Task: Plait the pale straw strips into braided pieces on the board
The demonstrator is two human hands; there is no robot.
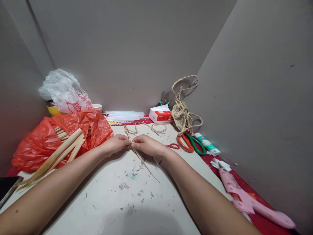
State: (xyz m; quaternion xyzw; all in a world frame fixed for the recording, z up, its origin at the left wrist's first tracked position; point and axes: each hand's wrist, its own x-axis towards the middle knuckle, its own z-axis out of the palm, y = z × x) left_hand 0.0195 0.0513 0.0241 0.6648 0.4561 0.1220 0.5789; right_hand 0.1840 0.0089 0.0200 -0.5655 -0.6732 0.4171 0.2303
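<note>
Plaited straw-coloured cord (126, 130) is pinched, in the head view, by the fingertips of the left hand (117, 144) and the right hand (148, 145), just above a white board (97, 199). Red print on the white plastic bag (64, 93) and small lettering on the red-and-white box (163, 115) cannot be read. At left, dried strips (67, 146) in a red plastic bag (30, 148) are partly covered by the left forearm (66, 179). At right, a rope bundle (180, 117), orange handle (182, 145), green handle (195, 146) and pink glue gun (244, 199) are placed. The board is stained; red cloth (265, 222) is seen beneath, enclosed by grey walls (127, 49).
</note>
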